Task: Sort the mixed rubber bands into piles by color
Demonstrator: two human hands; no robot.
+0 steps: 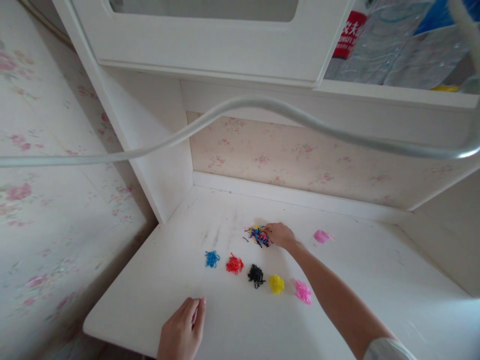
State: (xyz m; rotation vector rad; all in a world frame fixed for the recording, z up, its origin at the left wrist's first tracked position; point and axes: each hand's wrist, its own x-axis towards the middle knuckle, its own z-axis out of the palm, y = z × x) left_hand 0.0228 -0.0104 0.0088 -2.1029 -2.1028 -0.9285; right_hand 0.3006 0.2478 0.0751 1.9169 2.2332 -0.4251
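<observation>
My right hand (280,235) reaches to the far part of the white table. Its fingers are pinched at the right edge of a mixed pile of small coloured rubber bands (258,236), and the tips partly hide what they grip. In a slanting row nearer to me lie single-colour heaps: blue bands (212,259), red bands (234,264), black bands (256,276), yellow bands (276,284) and pink bands (302,291). My left hand (183,327) rests curled near the front edge, below the blue and red heaps, with nothing showing in it.
A pink scrap (321,236) lies right of my right hand. A pale bent tube (240,102) crosses the view above the white table (150,285). A cabinet (210,45) overhangs the back, with plastic bottles (390,45) on its shelf. A side panel (146,135) stands at the left.
</observation>
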